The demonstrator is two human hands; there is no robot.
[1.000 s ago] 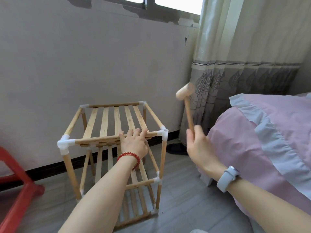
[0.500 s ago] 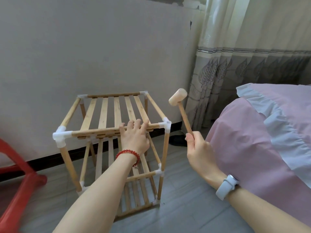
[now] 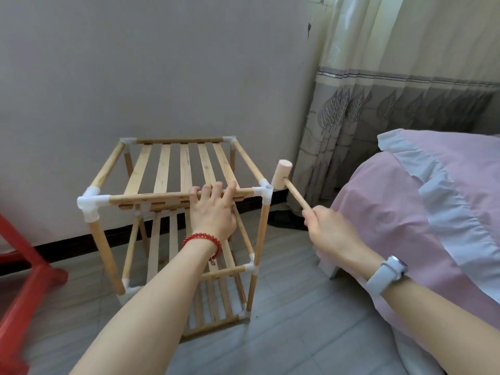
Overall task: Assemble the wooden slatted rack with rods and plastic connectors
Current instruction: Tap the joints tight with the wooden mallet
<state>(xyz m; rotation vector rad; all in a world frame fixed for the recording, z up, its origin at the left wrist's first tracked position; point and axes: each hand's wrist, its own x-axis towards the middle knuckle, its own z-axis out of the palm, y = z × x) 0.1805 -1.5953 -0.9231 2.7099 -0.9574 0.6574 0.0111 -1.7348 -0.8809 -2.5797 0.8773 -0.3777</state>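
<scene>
The rack [image 3: 186, 212] stands on the floor [image 3: 311, 334], close to the wall [image 3: 162, 77]. The left hand [image 3: 213, 212] rests on the front top rod [image 3: 176, 196], fingers bent over it to keep the rack from wobbling. The right hand [image 3: 327, 231] has a tight grip on the hammer [image 3: 290, 185]. The handle slants up and to the left, and the head is just beside the white corner piece [image 3: 263, 192] at the front right corner of the rack, maybe touching it. The right hand is nearer that corner, so the next tap likely lands there. A bed [image 3: 433, 212] with a pink cover is on the right, a curtain [image 3: 405, 90] behind it, and something red [image 3: 24, 280] stands at the left.
</scene>
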